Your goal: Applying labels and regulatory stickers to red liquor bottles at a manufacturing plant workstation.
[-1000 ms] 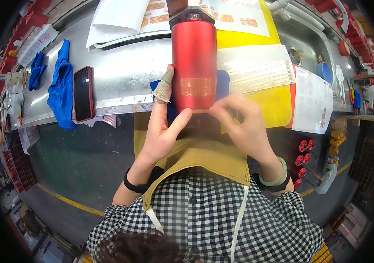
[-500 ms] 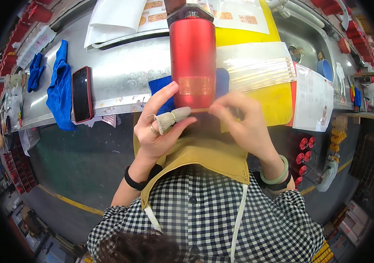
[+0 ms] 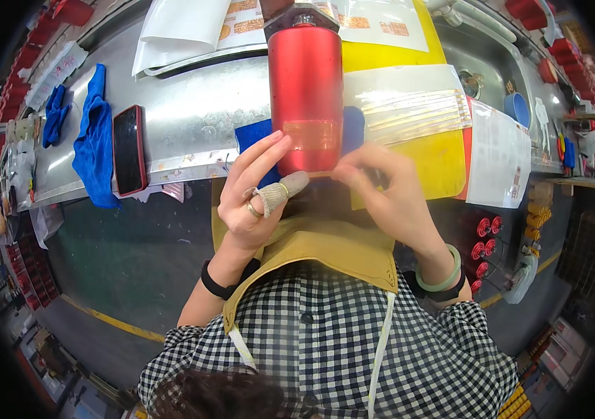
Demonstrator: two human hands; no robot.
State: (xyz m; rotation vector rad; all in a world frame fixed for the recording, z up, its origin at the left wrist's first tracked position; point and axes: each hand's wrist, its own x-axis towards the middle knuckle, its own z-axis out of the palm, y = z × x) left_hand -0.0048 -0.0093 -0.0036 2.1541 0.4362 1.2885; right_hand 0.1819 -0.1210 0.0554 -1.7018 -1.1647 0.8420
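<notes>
Since the earlier frames, your left hand (image 3: 247,204) has shifted: in the head view, its finger in the pale knit cover (image 3: 273,198) has come down from the red cylinder's side to the lower rim, while your right hand (image 3: 389,187) has stayed in nearly the same place. The red cylinder (image 3: 304,80) lies before you over the front of the metal bench (image 3: 189,105), its far end at a dark bracket (image 3: 269,26), its near end facing you between your hands. A coppery patch (image 3: 311,135) shows on its surface near that end. Your right thumb and forefinger are pinched together on the right end of a thin orange strip (image 3: 322,174) at the rim. Your left covered fingertip is at the strip's other end; whether it grips or only presses, you cannot be told from this angle. Two other left fingers extend toward the cylinder's left side; their contact is uncertain. A blue pad (image 3: 250,135) shows on both sides of the cylinder. To its right, a sheet of pale strips (image 3: 409,115) overlaps a yellow mat (image 3: 445,167), with a white printed sheet (image 3: 496,159) beyond. Leftward rest a phone (image 3: 128,150) and, just beside it, a blue cloth (image 3: 95,157).
</notes>
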